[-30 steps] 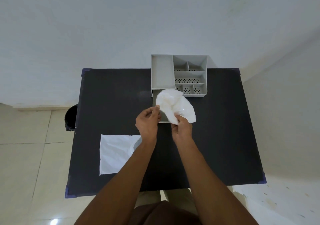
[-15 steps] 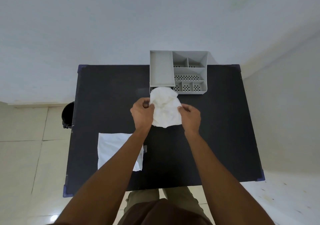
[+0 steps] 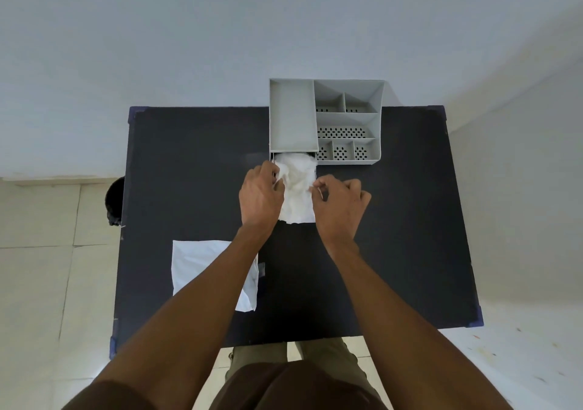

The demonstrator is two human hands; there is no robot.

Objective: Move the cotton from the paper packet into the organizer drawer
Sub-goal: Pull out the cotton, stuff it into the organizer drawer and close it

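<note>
A wad of white cotton [image 3: 296, 185] fills the pulled-out drawer at the front left of the grey organizer [image 3: 293, 116], hiding most of the drawer. My left hand [image 3: 260, 196] presses on the cotton's left edge with its fingers curled into it. On the cotton's right edge, my right hand [image 3: 339, 203] pinches it with thumb and fingertips. The white paper packet [image 3: 202, 267] lies flat on the black table near the left front, partly under my left forearm.
The black table [image 3: 189, 157] stands against a pale wall, with the organizer's perforated compartments [image 3: 345, 132] at the back. A dark bin [image 3: 114, 201] sits on the tiled floor beside the table's left edge.
The cotton, held up loosely above the drawer a second ago, has been lowered and pushed down into the drawer. Both hands have moved to its two sides.
</note>
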